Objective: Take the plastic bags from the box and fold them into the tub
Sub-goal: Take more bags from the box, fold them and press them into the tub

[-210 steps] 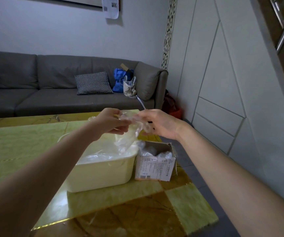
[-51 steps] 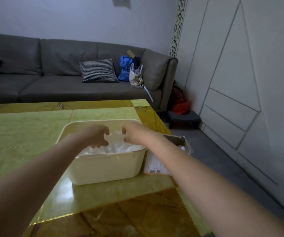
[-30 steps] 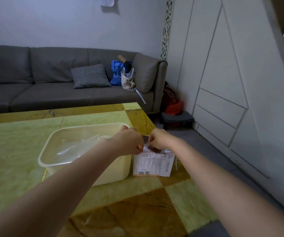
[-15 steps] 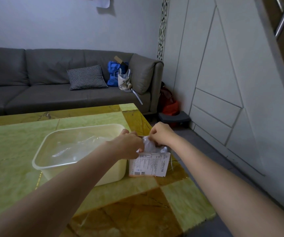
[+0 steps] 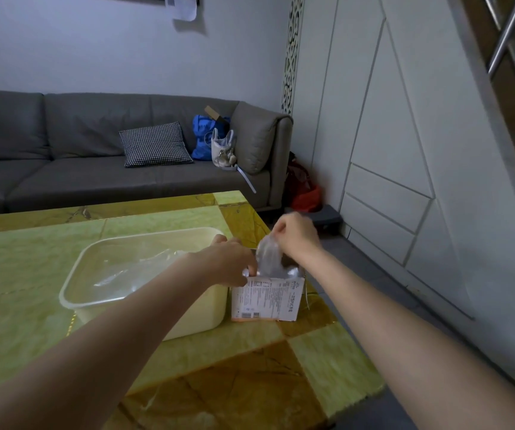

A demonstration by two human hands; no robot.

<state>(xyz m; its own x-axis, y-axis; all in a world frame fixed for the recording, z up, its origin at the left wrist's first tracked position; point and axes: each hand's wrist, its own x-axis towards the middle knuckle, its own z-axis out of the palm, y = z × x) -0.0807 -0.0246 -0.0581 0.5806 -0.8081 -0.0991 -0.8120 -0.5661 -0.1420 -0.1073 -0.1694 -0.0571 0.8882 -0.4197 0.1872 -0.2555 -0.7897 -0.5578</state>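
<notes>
Clear plastic bag pinched above the box

Clear film, crumpled and translucent, rises out of the open top of the box [image 5: 267, 297], and the right hand [image 5: 296, 235] pinches its upper end with curled fingers. This plastic bag [image 5: 268, 257] hangs between the hand and the box mouth, its lower part still down among the other bags inside. The right forearm reaches in from the lower right, wrist raised above the box, knuckles turned up and toward the camera.

The left arm stretches forward from the lower left, crossing over the near right corner of the tub [image 5: 73, 285]. The left hand [image 5: 230, 263] sits at the box's top left edge, fingers bent downward and gripping the rim of the carton beside the bag; exactly how the fingertips lie is hidden behind the hand itself.

The box, white with printed text on its near face, stands upright on the table [image 5: 33, 249], touching or just beside the tub's right wall. The cream tub holds clear bags [image 5: 132, 268] lying flat across its bottom. The table top is glossy green and amber stone in squares.

Behind the table stands a grey sofa [image 5: 64, 150] with a checked cushion [image 5: 155, 144] and a blue bag [image 5: 202, 138] at its right end.
</notes>
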